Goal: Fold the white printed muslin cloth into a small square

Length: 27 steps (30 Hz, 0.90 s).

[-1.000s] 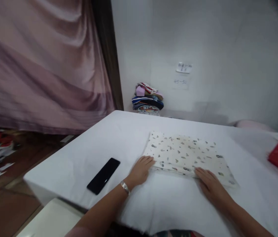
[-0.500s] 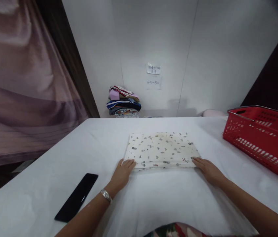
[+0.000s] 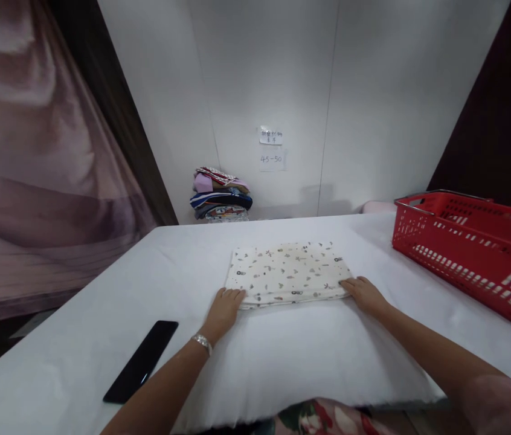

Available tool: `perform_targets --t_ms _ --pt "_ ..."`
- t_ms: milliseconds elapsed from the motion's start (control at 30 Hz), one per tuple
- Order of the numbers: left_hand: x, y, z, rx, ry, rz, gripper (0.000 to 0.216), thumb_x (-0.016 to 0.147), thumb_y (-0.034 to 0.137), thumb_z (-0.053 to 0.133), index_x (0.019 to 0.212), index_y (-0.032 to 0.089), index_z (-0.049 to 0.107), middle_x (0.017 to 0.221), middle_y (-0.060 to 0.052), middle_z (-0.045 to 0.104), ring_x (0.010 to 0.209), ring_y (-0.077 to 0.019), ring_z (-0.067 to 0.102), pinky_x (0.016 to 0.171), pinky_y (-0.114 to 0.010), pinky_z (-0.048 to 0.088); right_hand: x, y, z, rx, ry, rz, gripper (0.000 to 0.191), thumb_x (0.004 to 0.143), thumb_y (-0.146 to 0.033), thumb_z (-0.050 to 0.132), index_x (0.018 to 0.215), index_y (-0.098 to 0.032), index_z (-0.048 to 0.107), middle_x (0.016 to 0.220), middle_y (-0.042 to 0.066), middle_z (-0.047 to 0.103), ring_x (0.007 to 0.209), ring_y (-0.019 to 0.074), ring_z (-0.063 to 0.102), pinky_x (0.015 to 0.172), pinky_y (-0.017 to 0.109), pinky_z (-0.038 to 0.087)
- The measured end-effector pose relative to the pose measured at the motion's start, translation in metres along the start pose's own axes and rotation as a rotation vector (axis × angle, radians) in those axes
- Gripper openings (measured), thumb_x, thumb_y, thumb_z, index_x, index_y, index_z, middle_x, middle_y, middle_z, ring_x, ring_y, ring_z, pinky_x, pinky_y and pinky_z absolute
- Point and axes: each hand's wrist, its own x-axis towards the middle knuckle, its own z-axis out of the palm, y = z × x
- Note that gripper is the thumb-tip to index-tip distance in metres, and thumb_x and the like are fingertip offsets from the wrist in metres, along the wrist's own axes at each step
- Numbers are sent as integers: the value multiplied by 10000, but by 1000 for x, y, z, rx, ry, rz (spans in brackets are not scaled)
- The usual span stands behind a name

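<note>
A cream folded cloth (image 3: 292,269) with small printed motifs lies on the white-covered table in front of me. At its near left corner, my left hand (image 3: 224,311) has its fingers closed over the edge; a silver bracelet is on that wrist. My right hand (image 3: 366,296) grips the near right corner, fingertips on top of the cloth. Both thumbs are mostly hidden. Layered edges show along the near side of the cloth, between the hands.
A black phone-like slab (image 3: 141,361) lies on the table (image 3: 183,260) beside my left forearm. To the right stands a red plastic basket (image 3: 459,248). Beyond the far edge is a stack of folded fabrics (image 3: 221,196), near paper notes (image 3: 272,159) on the wall.
The view has shifted slightly, so the basket shows more fully. Both hands stay at the same near corners, and the cloth keeps its folded shape.
</note>
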Motion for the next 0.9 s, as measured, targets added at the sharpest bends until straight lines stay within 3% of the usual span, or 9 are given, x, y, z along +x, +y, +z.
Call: perform_targets --t_ms 167,300,400,500,700,800,900 --pt "3 3 0 58 20 -12 596 761 -14 310 1235 224 581 1098 -80 656 1028 -245 595 1011 -429 368 7 1 -3 -93 70 -34 360 838 -80 354 965 -199 669 906 80 691 872 220 615 862 358 421" --pt "16 4 -19 86 59 12 605 759 -18 317 1278 203 538 1079 -83 659 997 -237 598 991 -438 370 16 9 -20 -142 131 5 302 833 -78 382 904 -161 664 865 79 675 850 213 576 859 372 377" --pt "29 10 -52 118 134 32 599 771 -19 317 1309 176 496 1123 -99 633 998 -226 591 967 -425 386 25 20 -51 -232 191 53 295 832 -84 389 889 -162 668 859 86 671 848 207 560 867 374 352" --pt "35 20 -99 112 244 29 606 751 0 368 1327 166 463 1176 -114 592 1045 -230 568 951 -392 413 30 30 -97 -323 271 90 325 845 -87 364 923 -152 673 906 110 680 887 220 563 921 391 330" --pt "19 36 -193 -103 571 40 550 773 106 393 1300 260 405 1218 -15 533 1107 -164 528 961 -313 460 11 35 -187 -360 566 102 355 826 -150 394 1105 -145 613 999 143 656 1050 278 551 1007 463 325" --pt "14 33 -217 -144 674 77 473 785 146 406 1230 300 452 1164 29 560 1089 -156 533 990 -335 447 0 34 -208 -277 633 67 429 799 -178 402 1195 -175 564 1065 142 629 1145 314 502 989 503 331" --pt "21 21 -214 -203 678 40 432 781 168 424 1194 280 491 1141 34 579 1057 -152 556 982 -337 455 4 36 -205 -228 580 34 460 761 -175 427 1199 -183 568 1098 137 616 1132 326 510 973 484 360"
